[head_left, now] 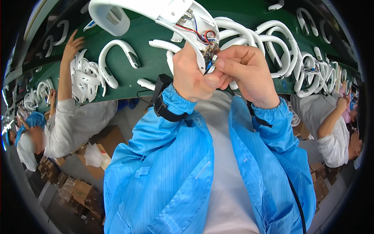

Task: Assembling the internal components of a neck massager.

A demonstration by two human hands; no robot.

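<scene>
White plastic neckband shell (156,13) arcs up and left from your hands; your left hand (191,76) clamps its open end, your right fingertips (218,64) seemingly pinch the exposed circuit board (209,48).

white neckband shell (156,11) cut off at top edge; small part between fingertips (213,80) hidden.

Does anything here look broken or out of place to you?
The white neckband piece held by the left hand and right hand lies open at one end, red and blue wires exposed. The others on the green belt look closed.
</scene>
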